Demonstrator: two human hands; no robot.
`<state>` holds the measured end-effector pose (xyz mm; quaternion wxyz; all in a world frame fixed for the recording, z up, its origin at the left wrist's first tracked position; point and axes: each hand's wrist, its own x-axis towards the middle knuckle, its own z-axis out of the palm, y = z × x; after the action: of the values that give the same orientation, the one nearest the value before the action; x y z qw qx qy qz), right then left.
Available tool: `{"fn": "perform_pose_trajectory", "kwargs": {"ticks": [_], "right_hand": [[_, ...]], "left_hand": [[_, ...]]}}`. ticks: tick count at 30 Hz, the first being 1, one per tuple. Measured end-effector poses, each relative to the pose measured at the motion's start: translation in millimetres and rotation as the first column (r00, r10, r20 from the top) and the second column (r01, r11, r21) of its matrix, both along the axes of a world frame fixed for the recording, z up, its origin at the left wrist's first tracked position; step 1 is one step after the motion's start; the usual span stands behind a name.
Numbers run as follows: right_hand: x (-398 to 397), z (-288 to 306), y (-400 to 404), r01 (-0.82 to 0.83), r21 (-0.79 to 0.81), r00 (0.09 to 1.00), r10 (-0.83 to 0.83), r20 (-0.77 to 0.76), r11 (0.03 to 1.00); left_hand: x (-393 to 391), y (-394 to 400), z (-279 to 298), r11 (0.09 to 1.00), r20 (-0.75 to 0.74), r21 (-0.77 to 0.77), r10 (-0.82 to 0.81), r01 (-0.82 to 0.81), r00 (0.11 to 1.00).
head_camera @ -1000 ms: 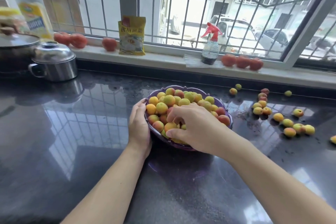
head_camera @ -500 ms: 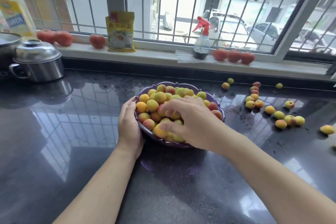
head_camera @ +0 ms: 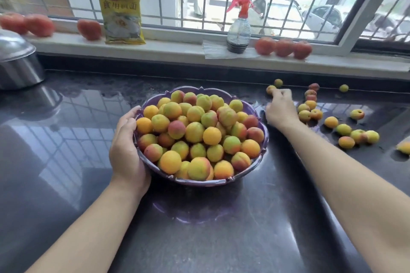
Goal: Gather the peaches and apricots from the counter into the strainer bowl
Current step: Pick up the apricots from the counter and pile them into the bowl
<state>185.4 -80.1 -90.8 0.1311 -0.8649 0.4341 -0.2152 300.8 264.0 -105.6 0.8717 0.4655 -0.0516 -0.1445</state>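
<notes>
Reaching: right hand is out among the loose fruit, left one minds the bowl, so a grab looks like the next step.
Pot (head_camera: 18,66): steel, lid on, far left of the table (head_camera: 66,162), can't see inside.
Left hand (head_camera: 125,150): fingers curled round the bowl's left rim, gripping it steady.
Bowl (head_camera: 199,182): purple strainer, heaped well over the rim with peaches and apricots.
Right hand (head_camera: 280,109): at the back of the table, fingers bent down by a fruit (head_camera: 270,89); can't tell if it's actually got hold of one.
Loose fruit (head_camera: 330,122): a dozen-plus scattered right of the bowl, a couple back by the wall.
Risk 1: pile's so high that dropping more on top could roll some off the far side.
Risk 2: table looks wet and glossy, so a nudged fruit may skid away.
Sill: tomatoes, yellow packet, spray bottle (head_camera: 238,29), not part of the job.
</notes>
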Motion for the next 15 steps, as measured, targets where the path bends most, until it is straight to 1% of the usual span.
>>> {"fn": "perform_pose_trajectory", "kwargs": {"ticks": [2, 5, 10, 12, 15], "right_hand": [[14, -2, -17, 0.012, -0.036, 1.0, -0.013, -0.028, 0.999], [30, -6, -37, 0.064, -0.054, 0.997, -0.066, -0.03, 0.996], [47, -5, -55, 0.112, -0.045, 0.993, -0.114, -0.036, 0.993], [46, -4, -54, 0.142, -0.048, 0.99, -0.142, -0.002, 0.989], [37, -1, -43, 0.133, -0.011, 0.985, -0.131, 0.11, 0.991]], "left_hand": [[1, 1, -1, 1.0, 0.003, 0.001, -0.017, 0.017, 1.0], [2, 2, -5, 0.999, 0.032, 0.007, -0.043, 0.043, 0.999], [5, 4, -9, 0.999, 0.06, 0.018, -0.035, 0.034, 0.998], [4, 4, -9, 0.999, 0.059, 0.015, -0.039, 0.039, 0.998], [2, 2, -7, 0.999, 0.056, 0.008, -0.044, 0.044, 0.997]]}}
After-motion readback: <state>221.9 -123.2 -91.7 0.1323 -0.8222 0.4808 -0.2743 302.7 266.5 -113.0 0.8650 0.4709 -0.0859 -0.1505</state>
